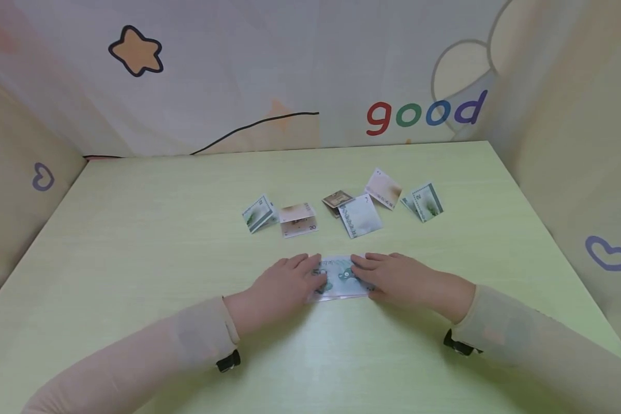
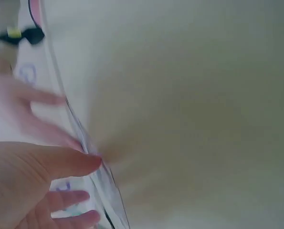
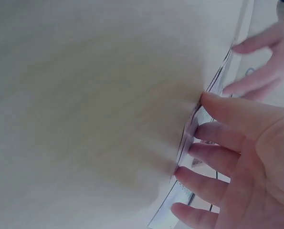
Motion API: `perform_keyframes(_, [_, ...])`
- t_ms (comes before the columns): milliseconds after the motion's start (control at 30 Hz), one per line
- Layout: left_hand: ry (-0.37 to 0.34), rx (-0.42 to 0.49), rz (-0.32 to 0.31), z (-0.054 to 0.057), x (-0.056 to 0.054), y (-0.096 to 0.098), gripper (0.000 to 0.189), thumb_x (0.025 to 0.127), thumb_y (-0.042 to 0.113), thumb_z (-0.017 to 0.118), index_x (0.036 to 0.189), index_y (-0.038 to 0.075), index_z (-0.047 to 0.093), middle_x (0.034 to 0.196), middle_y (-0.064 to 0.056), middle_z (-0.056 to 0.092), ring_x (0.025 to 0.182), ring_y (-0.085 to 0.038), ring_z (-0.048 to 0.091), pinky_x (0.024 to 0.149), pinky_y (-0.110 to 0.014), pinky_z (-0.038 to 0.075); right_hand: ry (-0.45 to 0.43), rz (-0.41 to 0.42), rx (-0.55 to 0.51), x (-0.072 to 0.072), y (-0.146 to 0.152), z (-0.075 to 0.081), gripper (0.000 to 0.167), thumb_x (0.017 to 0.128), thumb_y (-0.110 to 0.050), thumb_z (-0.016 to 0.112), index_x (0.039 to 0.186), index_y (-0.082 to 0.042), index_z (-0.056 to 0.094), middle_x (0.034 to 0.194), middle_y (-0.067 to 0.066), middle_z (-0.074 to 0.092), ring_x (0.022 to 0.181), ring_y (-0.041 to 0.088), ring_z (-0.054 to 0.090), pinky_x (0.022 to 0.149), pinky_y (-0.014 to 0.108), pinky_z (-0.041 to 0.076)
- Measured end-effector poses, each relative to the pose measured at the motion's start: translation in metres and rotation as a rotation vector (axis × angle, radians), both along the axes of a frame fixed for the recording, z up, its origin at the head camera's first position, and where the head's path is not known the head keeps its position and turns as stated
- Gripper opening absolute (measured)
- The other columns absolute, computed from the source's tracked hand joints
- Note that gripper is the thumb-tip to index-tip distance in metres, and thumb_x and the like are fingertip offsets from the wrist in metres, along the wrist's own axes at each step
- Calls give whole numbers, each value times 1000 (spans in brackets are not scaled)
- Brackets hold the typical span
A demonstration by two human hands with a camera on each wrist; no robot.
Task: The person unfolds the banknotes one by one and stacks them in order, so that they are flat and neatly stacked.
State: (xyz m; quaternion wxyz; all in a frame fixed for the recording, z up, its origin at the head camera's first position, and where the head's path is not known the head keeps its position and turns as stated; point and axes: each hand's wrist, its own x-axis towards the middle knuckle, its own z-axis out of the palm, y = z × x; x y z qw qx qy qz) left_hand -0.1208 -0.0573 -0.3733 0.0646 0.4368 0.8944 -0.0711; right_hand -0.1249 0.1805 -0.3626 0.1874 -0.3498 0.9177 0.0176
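On the table in front of the body lies a pale green-and-white banknote (image 1: 338, 283), its long side crosswise. More than one paper edge shows along its near side. The left hand (image 1: 284, 283) rests its fingers on the note's left end. My right hand (image 1: 406, 282) presses the right end with extended fingers. In the left wrist view, the left thumb (image 2: 79, 162) touches the paper's near edge. Spread fingers (image 3: 213, 152) of the right hand lie along the paper in the right wrist view.
Beyond the hands stand several folded notes: a green one (image 1: 259, 213) at left, a brownish one (image 1: 298, 220), a small brown one (image 1: 338, 199), a white one (image 1: 360, 215), a pinkish one (image 1: 383, 188) and a green one (image 1: 427, 202) at right. Printed cloth (image 1: 259, 69) borders the table (image 1: 160, 218).
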Motion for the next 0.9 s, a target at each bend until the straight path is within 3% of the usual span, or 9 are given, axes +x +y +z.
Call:
perform_keyframes(133, [-63,-3,-88,-1,11,7,42,97,27,49,138,16,47,144,-12,38,126,-34,42,99,-42,40,-10,-2,-6,1,-2,2,59,89,-28,64,139,-4,43,147,11,34,132,33,34,99,47,38])
perform_keyframes(300, [-98,-57,-68,3,8,11,53,94,40,53,141,19,43,147,-9,34,130,-32,37,102,-41,37,-1,12,-6,1,-2,3,62,89,-30,63,138,1,41,147,16,32,131,36,35,101,46,35])
perform_keyframes(433, [-139,-67,-35,3,5,12,55,93,41,54,142,20,41,149,-10,31,131,-33,35,102,-42,36,8,15,-19,1,-2,4,62,90,-30,62,137,3,42,146,20,32,130,37,36,102,47,34])
perform_keyframes(700, [-117,-64,17,1,18,15,64,89,50,55,141,16,40,147,-14,33,125,-38,41,93,-42,45,7,-70,-10,0,-6,0,61,86,-33,67,137,-6,47,141,23,37,124,39,41,97,48,40])
perform_keyframes(900, [-119,-100,46,4,22,20,66,90,52,53,142,16,39,147,-14,32,125,-39,42,94,-43,44,4,-97,-55,-4,-6,0,62,83,-31,71,134,-5,49,135,23,43,117,35,49,94,46,43])
